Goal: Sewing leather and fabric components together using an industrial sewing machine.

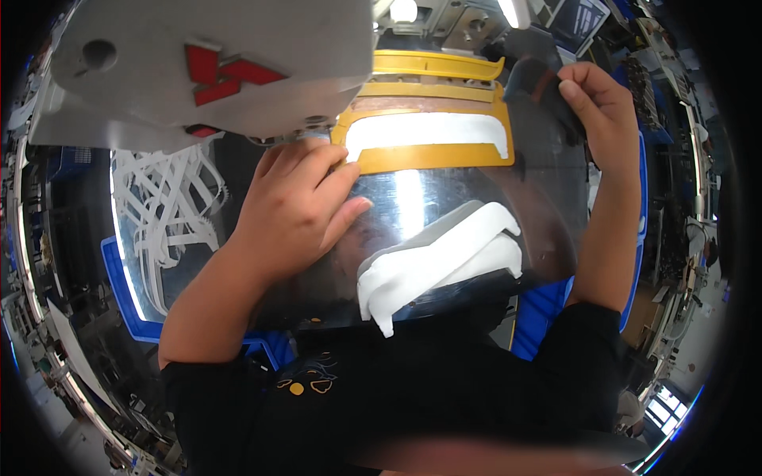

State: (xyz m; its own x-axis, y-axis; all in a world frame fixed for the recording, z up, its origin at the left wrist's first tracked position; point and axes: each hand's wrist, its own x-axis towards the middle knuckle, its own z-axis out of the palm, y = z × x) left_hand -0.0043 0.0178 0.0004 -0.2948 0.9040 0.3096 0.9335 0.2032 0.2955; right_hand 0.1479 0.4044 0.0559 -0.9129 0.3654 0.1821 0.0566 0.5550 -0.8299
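A yellow jig point(432, 159) lies on the dark shiny work surface, with a white curved strip point(429, 129) seated in it. My left hand point(294, 202) rests at the jig's left end, fingers stretched out and thumb apart. Its fingertips touch the strip's left leg, and some of them pass out of sight under the grey machine head. Off to the right, my right hand point(605, 115) is raised at the far edge of the surface, thumb and forefinger pinched together. What they hold, if anything, cannot be made out. Several loose white strips point(436, 258) lie overlapping nearer to me.
The large grey machine head point(214, 71) with a red emblem overhangs the far left. Tangled white offcuts point(171, 206) lie to the left. Blue crates point(131, 309) stand below the surface on both sides. A metal machine part point(472, 28) and a screen point(578, 28) are at the back.
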